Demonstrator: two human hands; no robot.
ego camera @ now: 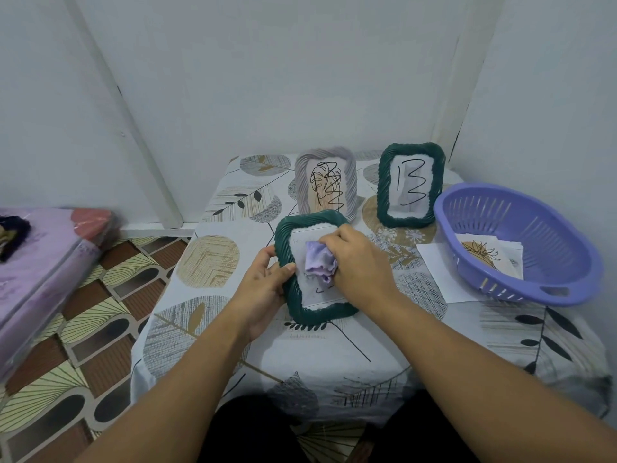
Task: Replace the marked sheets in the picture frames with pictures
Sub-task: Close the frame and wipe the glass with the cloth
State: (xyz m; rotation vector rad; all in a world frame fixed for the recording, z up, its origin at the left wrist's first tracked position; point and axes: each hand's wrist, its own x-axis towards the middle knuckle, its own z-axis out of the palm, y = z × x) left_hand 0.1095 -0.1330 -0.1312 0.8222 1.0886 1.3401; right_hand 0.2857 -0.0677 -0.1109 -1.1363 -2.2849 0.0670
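**Cloth pressed to a green frame at mid-bench**

The bench [233, 329], draped in leaf-print cloth, carries an oval lilac plastic basket [567, 262] of pictures at its right edge. A grey frame [300, 182] and a green frame marked 13 [384, 195] stand along the back edge. At the centre, the left hand [263, 289] grips the tilted dark green ribbed frame [314, 312]; the right hand [360, 262] pinches a crumpled lilac cloth [319, 264] against its sheet.

Handwritten "13" on the sheet [412, 186] in the upright green frame [411, 185].

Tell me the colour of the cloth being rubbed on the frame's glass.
Light purple cloth, gripped by the right hand; shows in the head view.
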